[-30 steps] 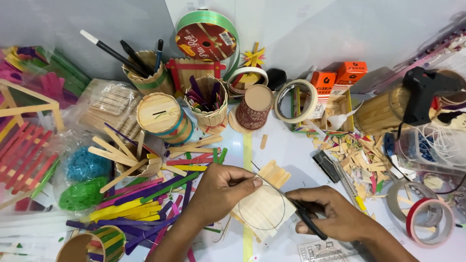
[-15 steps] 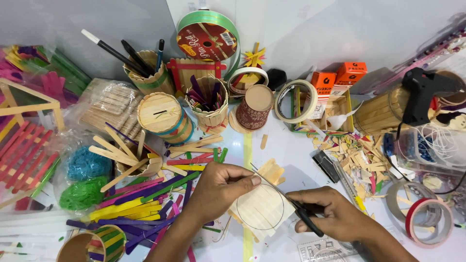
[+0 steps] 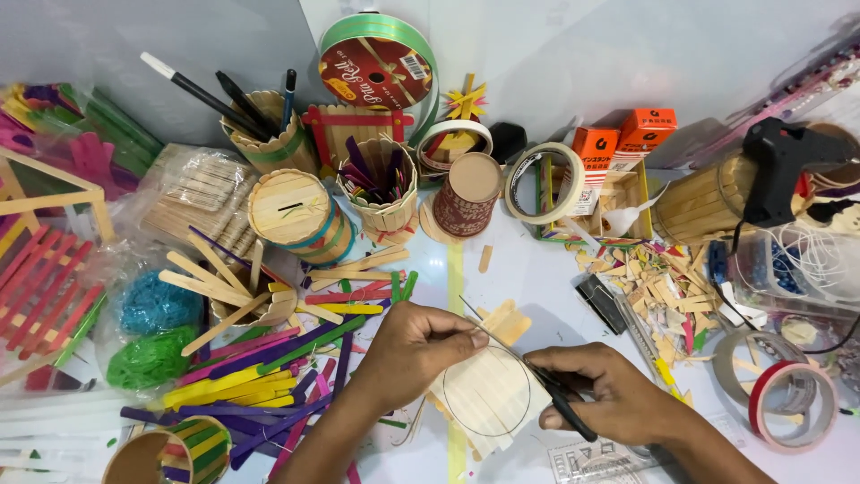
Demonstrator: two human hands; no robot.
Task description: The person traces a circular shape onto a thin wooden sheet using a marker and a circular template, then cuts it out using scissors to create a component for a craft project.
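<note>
My left hand (image 3: 414,354) pinches the upper left edge of a pale panel of joined craft sticks (image 3: 488,394) with a pencilled circle drawn on it. My right hand (image 3: 609,394) grips black-handled scissors (image 3: 528,367), whose thin blades lie across the top of the panel and point up-left toward my left thumb. The panel rests low over the white table near its front edge. A small offcut of sticks (image 3: 506,321) lies just behind the panel.
Loose coloured craft sticks (image 3: 269,367) spread to the left. Stick-built pots (image 3: 291,211), a paper cup (image 3: 468,195), tape rolls (image 3: 545,184), a ribbon spool (image 3: 376,67) and orange boxes (image 3: 623,139) crowd the back. Stick scraps (image 3: 667,291), a black glue gun (image 3: 784,161) and red tape (image 3: 793,403) lie right.
The scissors and my right hand have shifted slightly along the panel's top edge; my left hand keeps its hold. Nothing else has moved.
</note>
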